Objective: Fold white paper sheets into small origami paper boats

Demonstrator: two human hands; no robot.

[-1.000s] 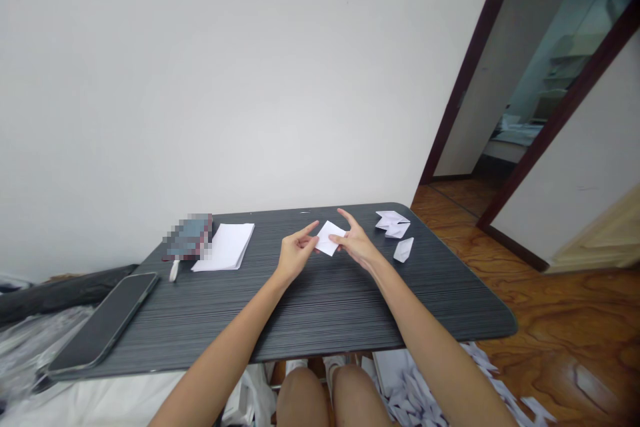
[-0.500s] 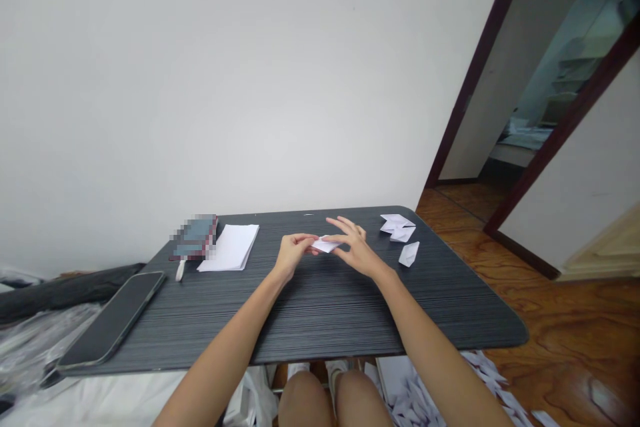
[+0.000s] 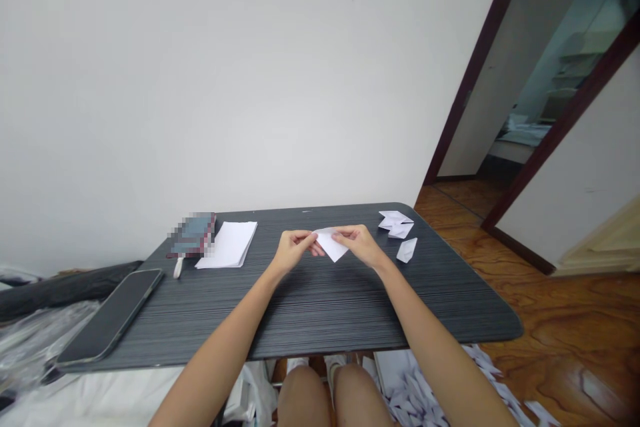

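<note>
1. The table [image 3: 320, 320] is dark and fine-lined; the paper is over its far middle, between the hands. Whether it touches the top, I cannot tell.
2. The stack [image 3: 227, 245] of white sheets lies left of both hands, well apart.
3. The right hand [image 3: 364, 245] pinches the paper's right side, thumb on the near face.
4. The left hand [image 3: 293, 251] pinches its left corner, thumb closed against the fingers.
5. The paper [image 3: 334, 251] points one corner towards the person. It should be very light, bendy, stiffer where layered, hardly slippery, and easily creased or torn. Opposite side corners look the best hold, with gentle thumb-and-finger pressure.
6. The folded piece [image 3: 407, 250] lies right of the right hand, apart from it.
</note>
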